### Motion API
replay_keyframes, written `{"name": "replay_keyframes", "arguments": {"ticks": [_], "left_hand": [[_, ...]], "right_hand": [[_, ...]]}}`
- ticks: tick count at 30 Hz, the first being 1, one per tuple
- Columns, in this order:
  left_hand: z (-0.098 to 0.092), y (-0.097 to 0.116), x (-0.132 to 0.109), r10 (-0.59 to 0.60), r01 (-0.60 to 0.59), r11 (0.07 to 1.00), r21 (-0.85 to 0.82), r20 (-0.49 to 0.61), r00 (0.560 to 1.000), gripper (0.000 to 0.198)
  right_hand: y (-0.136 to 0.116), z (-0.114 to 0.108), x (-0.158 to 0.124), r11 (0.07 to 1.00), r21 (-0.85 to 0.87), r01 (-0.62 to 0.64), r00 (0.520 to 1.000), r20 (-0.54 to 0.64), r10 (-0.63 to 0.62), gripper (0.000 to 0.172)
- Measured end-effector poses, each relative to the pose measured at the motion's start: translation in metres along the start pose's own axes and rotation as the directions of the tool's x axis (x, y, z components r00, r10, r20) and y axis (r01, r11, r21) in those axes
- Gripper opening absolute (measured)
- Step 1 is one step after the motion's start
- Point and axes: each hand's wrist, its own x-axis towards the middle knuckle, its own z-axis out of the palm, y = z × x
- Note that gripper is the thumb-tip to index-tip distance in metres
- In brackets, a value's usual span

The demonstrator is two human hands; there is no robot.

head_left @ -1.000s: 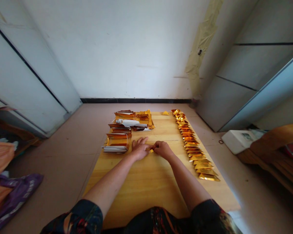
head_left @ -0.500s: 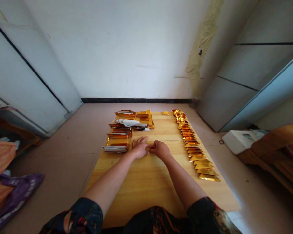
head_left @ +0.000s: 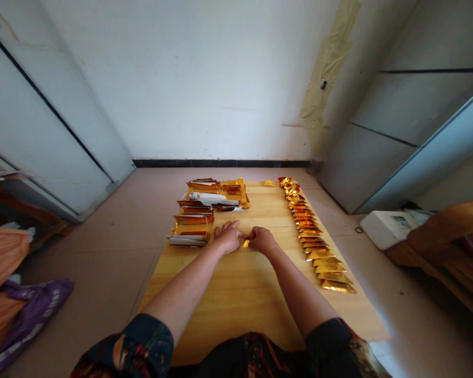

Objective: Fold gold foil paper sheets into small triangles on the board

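My left hand [head_left: 227,239] and my right hand [head_left: 262,240] meet over the middle of a low wooden table [head_left: 236,294]. Both pinch a small piece of gold foil paper [head_left: 245,243] that shows between them, pressed near the tabletop. Most of the piece is hidden under the fingers. Stacks of flat gold foil sheets [head_left: 191,230] lie just left of my left hand. A long row of folded gold pieces [head_left: 313,241] runs along the table's right edge, apart from my right hand.
More gold sheet stacks [head_left: 216,195] and one loose folded piece [head_left: 267,183] lie at the table's far end. A white box [head_left: 386,227] and wooden furniture stand on the floor at right. Purple and orange bags [head_left: 19,294] lie at left. White wall panels stand behind.
My hands drew together over the gold piece, then parted slightly, so a bit of foil shows between them again. Nothing else on the table has moved.
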Motion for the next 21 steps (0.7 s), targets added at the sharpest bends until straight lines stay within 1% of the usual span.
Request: {"name": "replay_keyframes", "arguments": {"ticks": [3, 5, 7, 10, 14, 16, 19, 21], "left_hand": [[0.000, -0.002, 0.000, 0.016, -0.016, 1.000, 0.012, 0.039, 0.999, 0.044], [0.001, -0.003, 0.000, 0.024, -0.024, 1.000, 0.001, 0.043, 0.999, 0.039], [0.005, -0.003, 0.001, 0.015, -0.015, 1.000, -0.014, -0.003, 1.000, 0.032], [0.013, -0.003, 0.000, 0.002, -0.003, 1.000, -0.008, -0.112, 0.994, 0.027], [0.019, -0.004, -0.002, 0.016, -0.018, 1.000, -0.011, -0.154, 0.988, 0.025], [0.020, -0.005, -0.001, 0.030, -0.034, 0.999, -0.018, -0.168, 0.985, 0.025], [0.023, -0.008, 0.000, 0.047, -0.054, 0.998, -0.032, -0.187, 0.981, 0.027], [0.026, -0.010, 0.001, 0.058, -0.067, 0.997, -0.037, -0.200, 0.978, 0.029]], "right_hand": [[0.001, -0.001, 0.002, 1.000, 0.010, 0.000, 1.000, 0.013, 0.000, 0.015], [0.002, -0.001, 0.003, 1.000, 0.015, 0.001, 1.000, 0.020, -0.001, 0.016], [0.002, -0.001, 0.005, 1.000, 0.028, -0.004, 0.999, 0.035, 0.003, 0.016], [0.002, 0.001, 0.005, 0.999, 0.046, -0.006, 0.999, 0.037, 0.004, 0.013], [-0.001, 0.001, 0.002, 1.000, 0.005, 0.030, 0.999, -0.028, -0.029, 0.010], [0.001, -0.002, 0.001, 0.999, -0.011, 0.030, 0.999, -0.033, -0.031, 0.010], [0.011, -0.011, -0.001, 1.000, -0.029, -0.004, 1.000, -0.031, 0.003, 0.014], [0.021, -0.017, -0.004, 0.999, -0.021, 0.023, 0.998, -0.065, -0.025, 0.018]]}}
